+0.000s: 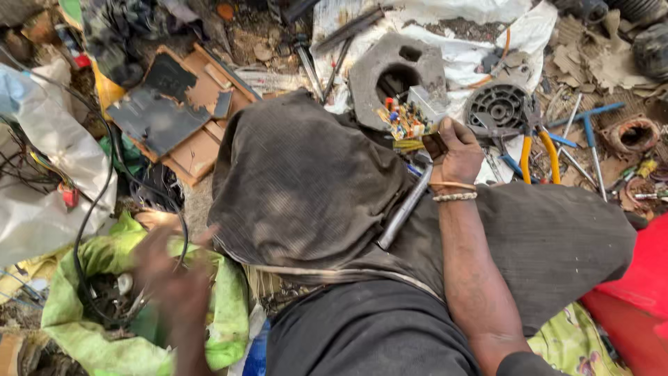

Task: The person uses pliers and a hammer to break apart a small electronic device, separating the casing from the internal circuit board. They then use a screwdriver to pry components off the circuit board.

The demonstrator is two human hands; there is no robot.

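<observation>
My right hand is closed around a small circuit board studded with coloured components, held just past my raised knee, which is covered in dark cloth. A grey metal rod lies across my lap below that hand. My left hand is blurred with motion at the lower left, over a green bag that holds black wires and metal bits. Whether it holds anything is unclear.
A grey metal housing with a round hole and a round black motor part lie ahead. Yellow-handled pliers, blue tools, broken wood panels, a white plastic sack and a red container surround me.
</observation>
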